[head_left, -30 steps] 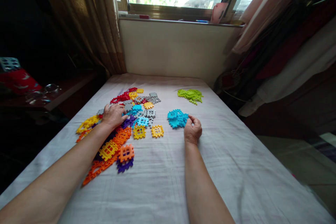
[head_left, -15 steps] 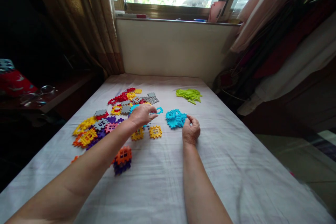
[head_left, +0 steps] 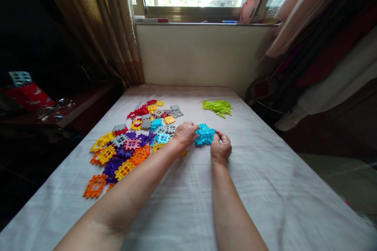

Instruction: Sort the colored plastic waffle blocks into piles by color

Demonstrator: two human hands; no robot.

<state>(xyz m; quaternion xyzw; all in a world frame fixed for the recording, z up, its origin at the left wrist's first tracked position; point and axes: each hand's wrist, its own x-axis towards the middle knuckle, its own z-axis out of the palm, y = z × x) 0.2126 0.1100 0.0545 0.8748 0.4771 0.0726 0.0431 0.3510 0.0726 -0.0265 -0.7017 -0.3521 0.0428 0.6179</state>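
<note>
A small pile of blue interlocking plastic pieces [head_left: 205,134] lies on the pale sheet between my two hands. My left hand [head_left: 186,134] touches the pile's left side, its fingers bent together at a blue piece. On the right edge of the pile, my right hand [head_left: 220,147] has its thumb and fingers pinched on a blue piece. To the left spreads a large mixed group of pieces, among them an orange one [head_left: 96,186], a pink one [head_left: 131,144] and a grey one [head_left: 120,140]. My left forearm hides part of this group.
A lime-green pile [head_left: 218,108] lies farther back on the sheet. At the left, glasses [head_left: 64,104] and a red patterned container [head_left: 33,96] rest on a dark surface. Curtains [head_left: 118,27] and hanging clothes flank the window.
My left hand has moved right, from the mixed pieces to the blue pile, bringing a blue piece there. My right hand remains at the pile's edge. The view has shifted slightly left.
</note>
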